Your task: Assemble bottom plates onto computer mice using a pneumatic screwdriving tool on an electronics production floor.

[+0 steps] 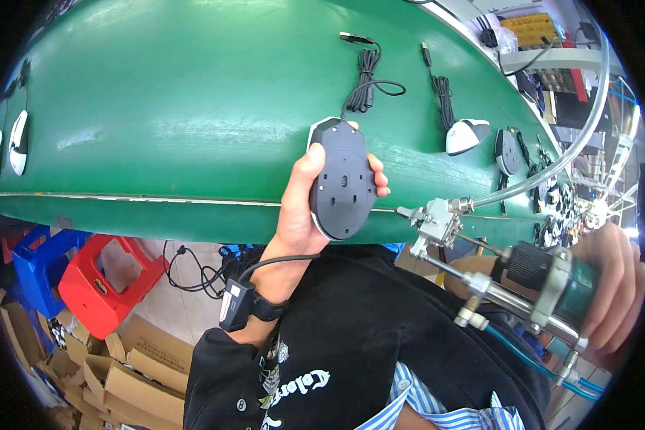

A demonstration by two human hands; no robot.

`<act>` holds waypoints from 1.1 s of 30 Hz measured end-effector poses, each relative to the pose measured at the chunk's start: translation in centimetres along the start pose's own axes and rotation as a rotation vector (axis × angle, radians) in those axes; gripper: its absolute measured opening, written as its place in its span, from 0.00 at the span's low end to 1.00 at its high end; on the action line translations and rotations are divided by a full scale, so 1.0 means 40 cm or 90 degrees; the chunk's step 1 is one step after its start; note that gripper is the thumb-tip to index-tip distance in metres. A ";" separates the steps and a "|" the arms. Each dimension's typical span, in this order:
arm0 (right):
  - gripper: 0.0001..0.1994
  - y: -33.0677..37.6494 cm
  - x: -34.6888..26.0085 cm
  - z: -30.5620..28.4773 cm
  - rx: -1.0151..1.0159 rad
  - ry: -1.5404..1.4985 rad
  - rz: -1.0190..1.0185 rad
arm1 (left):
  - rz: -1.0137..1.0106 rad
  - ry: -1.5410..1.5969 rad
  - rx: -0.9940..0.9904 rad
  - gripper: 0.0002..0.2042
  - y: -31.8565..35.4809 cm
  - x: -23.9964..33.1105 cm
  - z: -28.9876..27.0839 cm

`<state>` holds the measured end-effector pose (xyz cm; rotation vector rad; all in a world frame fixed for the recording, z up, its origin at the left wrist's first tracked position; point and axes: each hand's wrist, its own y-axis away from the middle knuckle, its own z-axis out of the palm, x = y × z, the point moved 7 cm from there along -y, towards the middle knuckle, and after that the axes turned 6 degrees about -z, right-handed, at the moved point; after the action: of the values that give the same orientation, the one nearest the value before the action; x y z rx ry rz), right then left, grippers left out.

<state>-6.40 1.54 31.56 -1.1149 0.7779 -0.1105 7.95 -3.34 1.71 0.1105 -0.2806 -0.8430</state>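
Observation:
My left hand (297, 197) is wrapped round a computer mouse (344, 183), thumb on one edge and fingertips on the other. The mouse lies belly up in it, its black underside with small holes and slots facing me. From its far end the cable (365, 79) runs to a folded bundle on the green table, with the plug beyond. My right hand (613, 294), partly blurred at the right rim, is closed round a hose-fed metal nozzle gun (509, 276) with a black knurled knob. The gun's tip points left, toward the mouse, and stands apart from it.
The green worktable (179, 107) carries a white-and-black mouse (468, 136) on the right, a dark upturned mouse (507, 152), and more mice at the left edge. A clear hose (580, 143) arcs over the right side. Below left are a red stool (111, 287), a blue stool (39, 265) and cardboard boxes (140, 365).

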 end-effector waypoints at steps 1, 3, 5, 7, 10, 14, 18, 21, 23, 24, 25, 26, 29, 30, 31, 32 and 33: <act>0.09 0.009 -0.008 0.003 0.000 0.007 0.000 | -0.001 0.010 -0.002 0.31 -0.003 -0.002 0.002; 0.12 0.045 0.003 -0.005 0.036 0.165 0.059 | 0.005 0.007 -0.001 0.31 -0.001 -0.003 0.003; 0.15 0.075 0.017 -0.008 0.103 0.253 0.114 | 0.003 0.001 -0.001 0.31 0.000 -0.003 0.008; 0.17 0.086 0.076 0.005 0.187 0.292 0.067 | -0.003 -0.001 -0.006 0.31 -0.003 -0.006 0.012; 0.18 0.066 0.114 -0.029 0.143 0.278 0.110 | 0.008 -0.002 0.005 0.31 0.002 -0.002 0.008; 0.14 0.063 0.110 -0.006 0.186 0.369 0.148 | 0.002 -0.014 0.007 0.31 0.001 -0.001 0.010; 0.11 0.062 0.132 -0.018 0.077 0.257 0.047 | 0.002 0.000 -0.040 0.28 0.000 -0.001 0.014; 0.09 0.070 0.165 -0.019 0.235 0.342 0.092 | 0.000 0.016 -0.031 0.28 0.000 -0.001 0.004; 0.07 0.075 0.162 -0.022 0.288 0.362 0.040 | 0.001 0.003 -0.010 0.30 0.000 0.000 0.004; 0.07 0.074 0.166 -0.026 0.289 0.361 0.041 | 0.004 -0.010 0.010 0.31 0.001 0.001 0.001; 0.07 0.072 0.168 -0.028 0.269 0.351 0.037 | 0.001 -0.009 0.010 0.31 0.000 0.000 0.002; 0.07 0.069 0.169 -0.026 0.249 0.340 0.034 | -0.010 -0.027 0.011 0.31 -0.001 -0.003 0.004; 0.08 0.077 0.167 -0.016 0.253 0.339 0.036 | -0.020 -0.027 -0.026 0.29 -0.002 -0.005 0.009; 0.08 0.073 0.160 -0.014 0.252 0.342 0.033 | -0.018 -0.007 -0.063 0.27 -0.002 -0.005 0.020; 0.07 0.069 0.153 -0.014 0.256 0.338 0.036 | -0.023 -0.010 -0.067 0.27 -0.004 -0.007 0.026; 0.07 0.070 0.150 -0.020 0.257 0.324 0.041 | -0.017 -0.020 -0.026 0.29 -0.001 -0.008 0.016; 0.05 0.067 0.098 -0.034 0.057 0.142 0.021 | -0.012 -0.030 0.016 0.31 0.002 -0.005 0.005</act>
<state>-5.13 -0.01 27.05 -1.0147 0.9806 -0.2427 7.83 -3.12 1.86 0.1163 -0.3351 -0.8615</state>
